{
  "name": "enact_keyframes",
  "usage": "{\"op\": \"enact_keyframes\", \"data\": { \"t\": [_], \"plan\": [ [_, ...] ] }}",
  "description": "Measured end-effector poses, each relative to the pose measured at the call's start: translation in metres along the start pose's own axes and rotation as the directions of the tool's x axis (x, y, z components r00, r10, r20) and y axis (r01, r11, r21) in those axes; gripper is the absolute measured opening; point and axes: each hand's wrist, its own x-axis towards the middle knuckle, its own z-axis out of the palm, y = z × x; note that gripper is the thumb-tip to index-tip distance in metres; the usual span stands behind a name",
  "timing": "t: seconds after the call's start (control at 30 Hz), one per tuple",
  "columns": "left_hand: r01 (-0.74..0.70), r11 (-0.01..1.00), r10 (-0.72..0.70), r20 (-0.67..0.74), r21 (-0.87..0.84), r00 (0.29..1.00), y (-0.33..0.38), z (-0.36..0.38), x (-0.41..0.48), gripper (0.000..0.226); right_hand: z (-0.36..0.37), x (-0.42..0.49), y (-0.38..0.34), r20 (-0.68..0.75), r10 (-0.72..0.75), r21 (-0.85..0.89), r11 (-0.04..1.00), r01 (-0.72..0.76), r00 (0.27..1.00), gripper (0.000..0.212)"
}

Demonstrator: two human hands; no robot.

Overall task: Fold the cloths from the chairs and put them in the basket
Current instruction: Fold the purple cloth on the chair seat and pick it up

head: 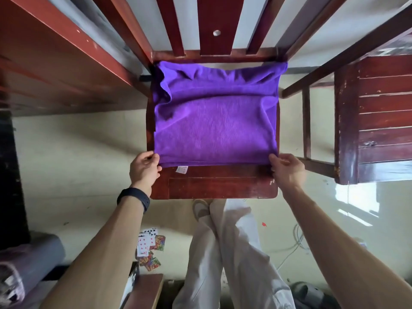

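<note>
A glossy pale cream floor (pixel 66 152) filled the middle and lower frame, with a bright patch of reflected light (pixel 354 197) at the right. A long reddish-brown wooden furniture top (pixel 44 63) slanted across the upper left, and a dark red-brown slatted wooden chair (pixel 383 112) stood at the right edge. Scattered playing cards (pixel 149 248) lay at lower centre-left, a thin white cable (pixel 294 244) curled at lower right, and a grey roll (pixel 44 253) sat at lower left.
</note>
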Motion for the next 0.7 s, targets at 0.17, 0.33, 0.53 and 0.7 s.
{"op": "enact_keyframes", "data": {
  "t": [0.17, 0.33, 0.53, 0.7],
  "plan": [
    [-0.168, 0.970, 0.177, -0.036, 0.178, 0.984, -0.012, 0.001, 0.003, 0.016, 0.007, 0.001, 0.009, -0.077, -0.083, -0.113, 0.991, 0.074, 0.994, 0.019],
    [-0.146, 0.958, 0.163, -0.053, 0.246, 0.985, -0.009, 0.007, -0.008, 0.029, 0.009, -0.009, 0.010, -0.078, -0.158, -0.196, 0.971, 0.140, 0.984, 0.030],
    [-0.097, 0.843, 0.166, -0.085, 0.530, 0.982, -0.003, 0.022, -0.016, 0.044, 0.016, -0.009, 0.000, -0.021, -0.132, -0.283, 0.952, 0.121, 0.991, 0.030],
    [-0.054, 0.877, 0.099, -0.069, 0.478, 0.993, 0.003, 0.022, -0.023, 0.034, 0.011, -0.010, -0.004, -0.027, -0.071, -0.200, 0.978, 0.064, 0.997, 0.030]
  ]
}}
